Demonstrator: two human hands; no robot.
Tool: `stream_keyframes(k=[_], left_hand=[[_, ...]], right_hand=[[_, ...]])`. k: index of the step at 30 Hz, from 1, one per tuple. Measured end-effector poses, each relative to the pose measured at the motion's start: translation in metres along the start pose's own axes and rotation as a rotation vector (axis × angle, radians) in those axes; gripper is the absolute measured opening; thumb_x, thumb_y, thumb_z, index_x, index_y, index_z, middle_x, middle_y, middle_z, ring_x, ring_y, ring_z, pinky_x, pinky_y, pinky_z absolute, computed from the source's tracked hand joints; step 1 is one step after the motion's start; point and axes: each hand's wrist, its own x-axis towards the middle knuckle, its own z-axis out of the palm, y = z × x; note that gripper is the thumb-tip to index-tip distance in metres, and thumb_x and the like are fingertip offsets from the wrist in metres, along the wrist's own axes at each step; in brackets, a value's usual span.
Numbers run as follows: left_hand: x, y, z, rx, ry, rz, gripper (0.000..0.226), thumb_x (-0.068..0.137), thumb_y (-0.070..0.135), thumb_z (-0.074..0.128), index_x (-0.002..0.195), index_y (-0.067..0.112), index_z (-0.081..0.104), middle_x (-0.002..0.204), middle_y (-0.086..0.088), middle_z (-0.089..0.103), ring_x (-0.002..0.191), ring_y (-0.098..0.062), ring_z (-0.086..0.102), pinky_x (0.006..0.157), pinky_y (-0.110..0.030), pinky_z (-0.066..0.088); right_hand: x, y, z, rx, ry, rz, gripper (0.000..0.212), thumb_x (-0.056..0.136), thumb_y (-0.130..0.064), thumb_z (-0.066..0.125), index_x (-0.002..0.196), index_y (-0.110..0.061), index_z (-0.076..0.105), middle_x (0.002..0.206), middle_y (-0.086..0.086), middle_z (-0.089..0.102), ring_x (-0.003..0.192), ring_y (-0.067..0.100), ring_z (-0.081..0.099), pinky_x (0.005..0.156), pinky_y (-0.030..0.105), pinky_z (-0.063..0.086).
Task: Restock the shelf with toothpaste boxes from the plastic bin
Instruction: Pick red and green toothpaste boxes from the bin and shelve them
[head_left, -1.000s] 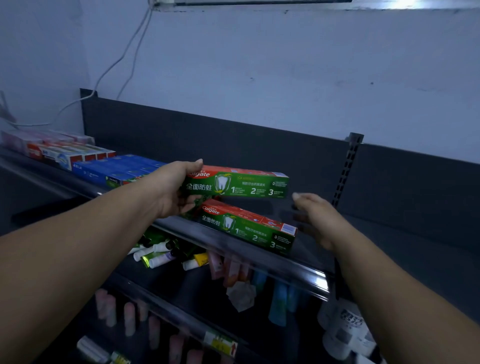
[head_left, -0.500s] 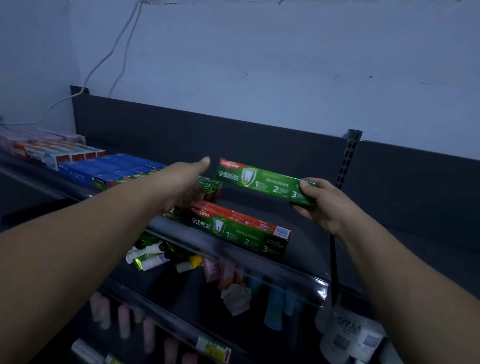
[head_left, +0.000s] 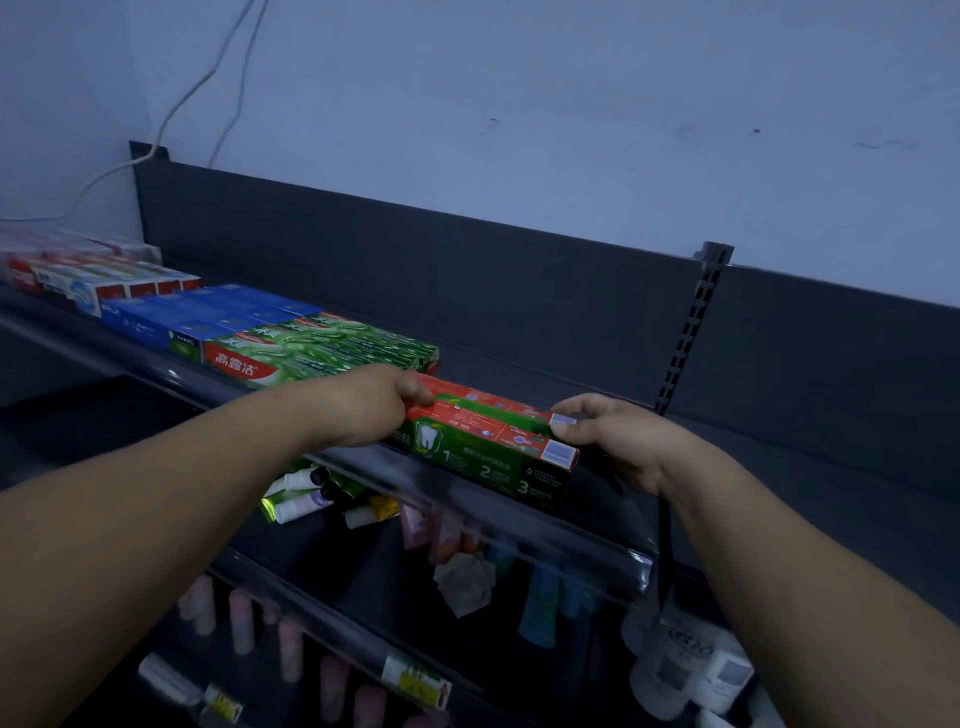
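Two red-and-green toothpaste boxes lie lengthwise at the front of the dark top shelf (head_left: 597, 376). The front box (head_left: 488, 460) rests against the clear front rail (head_left: 540, 525). The rear box (head_left: 488, 401) lies just behind it, touching it. My left hand (head_left: 363, 408) grips the boxes' left ends, thumb on top of the rear one. My right hand (head_left: 615, 436) holds the rear box's right end, its thumb pressed on the corner; its fingers are hidden behind. The plastic bin is out of view.
Left of the hands lie rows of green boxes (head_left: 322, 348), blue boxes (head_left: 208, 312) and red-white boxes (head_left: 93, 275). A slotted upright (head_left: 691, 327) stands at the right. Lower shelves hold tubes (head_left: 306, 501) and white bottles (head_left: 691, 667).
The box held in the air passed from my left hand to my right, then came down onto the shelf behind the first box. Both hands now sit at its ends.
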Motion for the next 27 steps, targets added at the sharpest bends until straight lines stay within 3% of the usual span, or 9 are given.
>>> stream_keyframes(k=[2, 5, 10, 17, 23, 25, 27], left_hand=[[-0.002, -0.001, 0.000, -0.029, 0.002, 0.002, 0.050, 0.093, -0.004, 0.038, 0.127, 0.024, 0.061, 0.140, -0.001, 0.050, 0.129, -0.021, 0.045, 0.106, -0.024, 0.031], [-0.006, 0.000, -0.001, -0.049, 0.008, 0.005, 0.049, 0.092, -0.006, 0.038, 0.126, 0.020, 0.061, 0.141, -0.003, 0.049, 0.131, -0.020, 0.043, 0.103, -0.021, 0.029], [-0.011, 0.000, -0.004, -0.070, 0.023, -0.014, 0.048, 0.092, -0.006, 0.039, 0.126, 0.017, 0.061, 0.142, -0.004, 0.050, 0.131, -0.019, 0.043, 0.107, -0.023, 0.028], [-0.016, -0.003, -0.006, -0.084, 0.003, -0.030, 0.052, 0.090, -0.008, 0.037, 0.129, 0.018, 0.059, 0.144, -0.004, 0.047, 0.133, -0.020, 0.042, 0.109, -0.026, 0.028], [-0.023, -0.003, -0.010, -0.099, 0.020, -0.028, 0.053, 0.090, -0.008, 0.035, 0.129, 0.019, 0.059, 0.146, -0.004, 0.045, 0.134, -0.020, 0.039, 0.111, -0.028, 0.025], [-0.024, -0.001, -0.011, -0.096, 0.025, -0.023, 0.054, 0.090, -0.008, 0.035, 0.130, 0.019, 0.059, 0.146, -0.004, 0.044, 0.135, -0.020, 0.039, 0.110, -0.027, 0.025], [-0.027, -0.001, -0.012, -0.099, 0.038, -0.019, 0.052, 0.091, -0.007, 0.036, 0.131, 0.019, 0.058, 0.145, -0.004, 0.045, 0.133, -0.020, 0.041, 0.107, -0.025, 0.027]], right_hand=[[-0.002, -0.001, 0.000, 0.013, -0.051, 0.005, 0.022, 0.088, -0.011, 0.068, 0.108, -0.016, 0.064, 0.109, 0.011, 0.071, 0.105, 0.026, 0.063, 0.101, 0.040, 0.046], [-0.008, -0.006, 0.001, -0.005, -0.086, -0.007, 0.018, 0.091, -0.008, 0.063, 0.107, -0.015, 0.062, 0.103, 0.010, 0.069, 0.092, 0.020, 0.061, 0.084, 0.031, 0.048], [-0.011, -0.006, -0.001, -0.050, -0.072, -0.010, 0.016, 0.091, -0.010, 0.064, 0.107, -0.015, 0.062, 0.103, 0.011, 0.069, 0.095, 0.024, 0.057, 0.086, 0.037, 0.040], [-0.020, -0.005, -0.007, -0.075, -0.081, 0.016, 0.016, 0.095, -0.010, 0.057, 0.109, -0.018, 0.060, 0.100, 0.004, 0.066, 0.085, 0.013, 0.055, 0.073, 0.026, 0.043], [-0.025, -0.005, -0.007, -0.123, -0.097, 0.038, 0.017, 0.099, -0.013, 0.051, 0.109, -0.022, 0.061, 0.099, 0.001, 0.066, 0.081, 0.011, 0.053, 0.068, 0.026, 0.040], [-0.029, -0.010, -0.006, -0.159, -0.079, 0.039, 0.021, 0.100, -0.012, 0.048, 0.110, -0.022, 0.063, 0.102, 0.002, 0.065, 0.085, 0.014, 0.053, 0.068, 0.027, 0.040], [-0.032, -0.019, -0.002, -0.249, 0.009, -0.003, 0.025, 0.100, -0.013, 0.048, 0.119, -0.022, 0.061, 0.115, 0.001, 0.062, 0.102, 0.017, 0.053, 0.077, 0.030, 0.040]])
